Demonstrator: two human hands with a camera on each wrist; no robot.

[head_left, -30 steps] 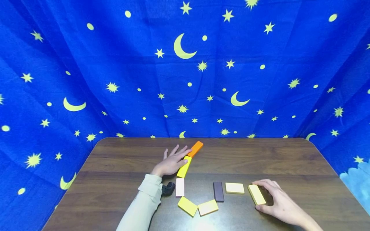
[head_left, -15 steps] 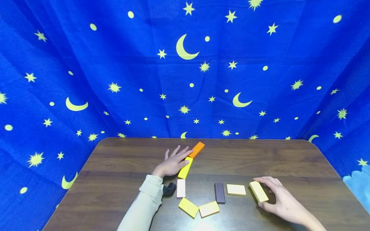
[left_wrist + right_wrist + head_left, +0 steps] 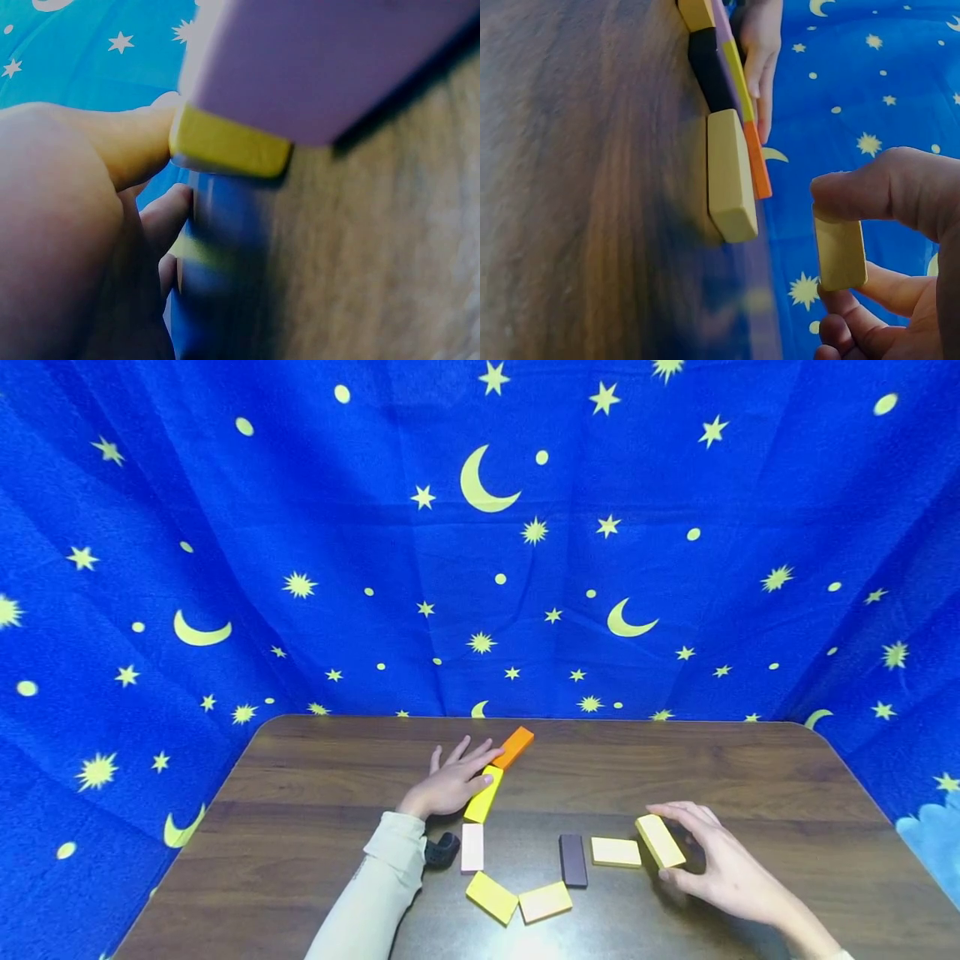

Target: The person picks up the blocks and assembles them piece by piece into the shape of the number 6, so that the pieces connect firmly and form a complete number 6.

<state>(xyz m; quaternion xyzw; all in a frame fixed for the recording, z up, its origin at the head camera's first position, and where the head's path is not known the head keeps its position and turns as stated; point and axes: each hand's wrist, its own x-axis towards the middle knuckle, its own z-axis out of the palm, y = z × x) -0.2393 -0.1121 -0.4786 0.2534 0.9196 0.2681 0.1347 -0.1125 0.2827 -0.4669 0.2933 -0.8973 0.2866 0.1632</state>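
Note:
My right hand (image 3: 727,860) pinches a pale yellow block (image 3: 660,841) between thumb and fingers; in the right wrist view this block (image 3: 841,253) is held off the table. Another pale yellow block (image 3: 616,852) lies just left of it. My left hand (image 3: 446,787) lies with fingers spread straight at the left side of a bright yellow block (image 3: 482,799) and an orange block (image 3: 515,747). Its thumb touches the yellow block, and a fingertip is at the orange one. A pink block (image 3: 315,67) fills the top of the left wrist view, in front of the yellow block (image 3: 229,142).
A winding row of blocks lies flat: a pink block (image 3: 472,848), a yellow block (image 3: 492,897), a peach-yellow block (image 3: 545,902) and a dark purple block (image 3: 573,861). The wooden table (image 3: 300,877) ends at a blue star-and-moon cloth (image 3: 360,527).
My right hand has raised the pale yellow block from the table and shifted it slightly away from me and left. The left hand stays by the yellow and orange blocks.

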